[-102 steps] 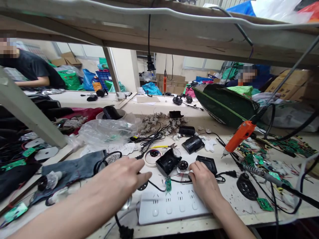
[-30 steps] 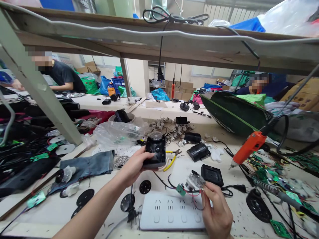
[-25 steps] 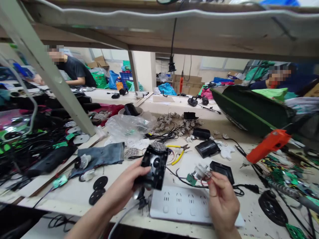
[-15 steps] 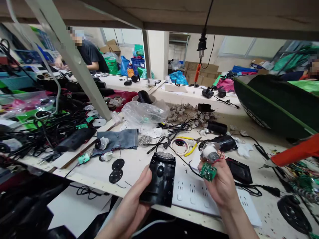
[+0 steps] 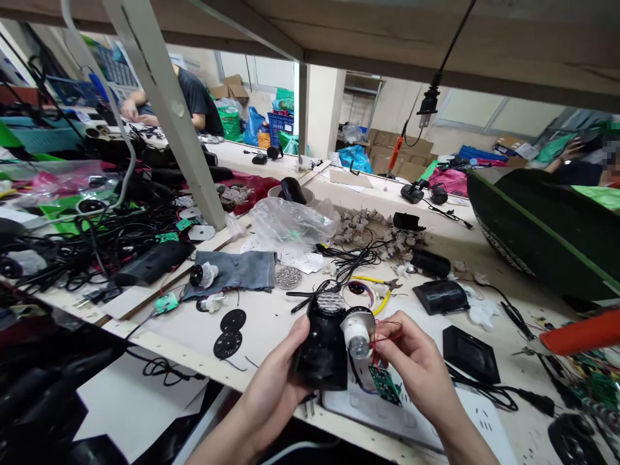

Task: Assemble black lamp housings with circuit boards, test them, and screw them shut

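My left hand (image 5: 276, 371) is closed around a black plastic housing (image 5: 322, 355) with a pale textured end at its top. To its right, touching or close to the housing's edge, is a small motor-like part (image 5: 357, 332) with a white body, a black disc and a metal end. Thin red wires (image 5: 382, 336) run from this part into the pinched fingers of my right hand (image 5: 416, 365). A green circuit board (image 5: 386, 385) hangs below those fingers. Under both hands lies a white power strip (image 5: 411, 420), partly covered.
Yellow-handled pliers (image 5: 385, 300) and a tape ring (image 5: 359, 294) lie beyond the hands. Black discs (image 5: 227, 343) and a grey cloth (image 5: 247, 271) are at left. A black tray-like piece (image 5: 469, 354) and an orange-handled tool (image 5: 581, 332) are at right. Another person (image 5: 198, 97) sits at back left.
My right hand has brought the motor-like part and circuit board left, beside the housing, and its grip has shifted to the red wires. The housing has turned in my left hand. The view has shifted.
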The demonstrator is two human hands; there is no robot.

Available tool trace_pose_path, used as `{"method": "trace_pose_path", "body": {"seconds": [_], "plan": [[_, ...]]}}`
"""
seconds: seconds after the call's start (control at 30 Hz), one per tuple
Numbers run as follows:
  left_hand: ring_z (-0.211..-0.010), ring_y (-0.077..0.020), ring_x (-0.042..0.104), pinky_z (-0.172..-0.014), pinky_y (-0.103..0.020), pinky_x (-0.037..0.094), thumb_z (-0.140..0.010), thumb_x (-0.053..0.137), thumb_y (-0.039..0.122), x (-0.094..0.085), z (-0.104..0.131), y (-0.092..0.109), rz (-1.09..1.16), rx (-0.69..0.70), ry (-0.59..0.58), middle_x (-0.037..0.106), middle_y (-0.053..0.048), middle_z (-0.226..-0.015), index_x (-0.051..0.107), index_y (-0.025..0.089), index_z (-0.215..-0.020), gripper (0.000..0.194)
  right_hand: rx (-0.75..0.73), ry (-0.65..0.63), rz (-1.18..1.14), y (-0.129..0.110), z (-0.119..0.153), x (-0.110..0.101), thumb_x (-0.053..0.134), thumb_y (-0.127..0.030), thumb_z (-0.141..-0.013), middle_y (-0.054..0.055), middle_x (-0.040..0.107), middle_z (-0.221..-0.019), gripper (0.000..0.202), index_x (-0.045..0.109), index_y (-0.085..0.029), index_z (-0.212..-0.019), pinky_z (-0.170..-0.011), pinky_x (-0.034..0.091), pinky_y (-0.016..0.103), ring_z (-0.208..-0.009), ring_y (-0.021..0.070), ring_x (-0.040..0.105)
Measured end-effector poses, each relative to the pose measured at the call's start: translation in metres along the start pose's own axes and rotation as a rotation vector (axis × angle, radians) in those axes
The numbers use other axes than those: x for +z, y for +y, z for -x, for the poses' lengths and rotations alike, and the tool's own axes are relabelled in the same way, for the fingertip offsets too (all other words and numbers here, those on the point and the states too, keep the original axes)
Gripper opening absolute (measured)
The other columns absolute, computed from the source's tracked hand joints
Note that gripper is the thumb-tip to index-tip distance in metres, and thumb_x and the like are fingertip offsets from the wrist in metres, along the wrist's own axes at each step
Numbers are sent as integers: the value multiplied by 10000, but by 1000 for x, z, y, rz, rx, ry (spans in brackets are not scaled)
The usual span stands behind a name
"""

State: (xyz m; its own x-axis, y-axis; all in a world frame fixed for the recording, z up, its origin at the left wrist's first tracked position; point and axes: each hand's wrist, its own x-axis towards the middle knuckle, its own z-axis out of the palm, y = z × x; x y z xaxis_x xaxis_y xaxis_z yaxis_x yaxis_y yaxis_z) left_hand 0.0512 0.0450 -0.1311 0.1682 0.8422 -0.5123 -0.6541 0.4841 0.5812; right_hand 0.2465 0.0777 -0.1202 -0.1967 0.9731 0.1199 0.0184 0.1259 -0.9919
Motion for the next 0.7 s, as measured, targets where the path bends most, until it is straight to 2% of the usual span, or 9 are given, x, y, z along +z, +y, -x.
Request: {"method": "trace_pose_path", "body": {"seconds": [0.1, 0.17, 0.33, 0.43, 0.57, 0.7], "plan": [[-719, -252, 706, -653, -379, 572, -873, 547, 509, 7, 1, 1, 13, -75, -25, 735, -114, -952, 589, 157, -1219, 496, 40, -4, 42, 2, -3, 3, 703, -427, -794, -1, 606, -661, 282, 579, -178, -751, -504, 468, 214, -566, 129, 576], [-629, -251, 695, -584, -374, 567, -870, 546, 528, 12, 2, 2, 26, -103, -68, 735, -119, -867, 623, 124, -1133, 488, 60, -4, 44, 4, -5, 5, 719, -445, -778, 12, 619, -692, 304, 580, -175, -773, -553, 473, 230, -610, 136, 575], [-621, -241, 692, -572, -359, 573, -910, 458, 552, 23, 7, 5, 72, -155, -139, 728, -111, -818, 660, 99, -974, 500, 139, 10, 40, 4, -6, 12, 763, -501, -719, 7, 595, -646, 381, 572, -173, -753, -529, 419, 214, -586, 122, 530], [-602, -244, 692, -550, -348, 565, -922, 404, 568, 26, 8, 4, 54, -183, -127, 725, -102, -791, 659, 113, -959, 523, 174, 21, 39, 3, -6, 14, 773, -535, -686, 9, 591, -613, 418, 581, -166, -729, -493, 382, 204, -557, 116, 515], [-610, -238, 692, -558, -321, 556, -922, 436, 531, 26, 6, 3, 45, -214, -114, 718, -109, -756, 664, 95, -945, 493, 213, 34, 11, 4, -6, 14, 796, -556, -634, -2, 571, -597, 452, 583, -164, -712, -480, 362, 202, -537, 107, 486], [-594, -228, 682, -550, -320, 552, -922, 431, 536, 26, 5, 3, 52, -226, -114, 715, -111, -769, 665, 92, -952, 503, 201, 16, 24, 6, -5, 12, 785, -536, -651, -12, 550, -587, 428, 582, -164, -707, -490, 352, 212, -530, 105, 461]]}}
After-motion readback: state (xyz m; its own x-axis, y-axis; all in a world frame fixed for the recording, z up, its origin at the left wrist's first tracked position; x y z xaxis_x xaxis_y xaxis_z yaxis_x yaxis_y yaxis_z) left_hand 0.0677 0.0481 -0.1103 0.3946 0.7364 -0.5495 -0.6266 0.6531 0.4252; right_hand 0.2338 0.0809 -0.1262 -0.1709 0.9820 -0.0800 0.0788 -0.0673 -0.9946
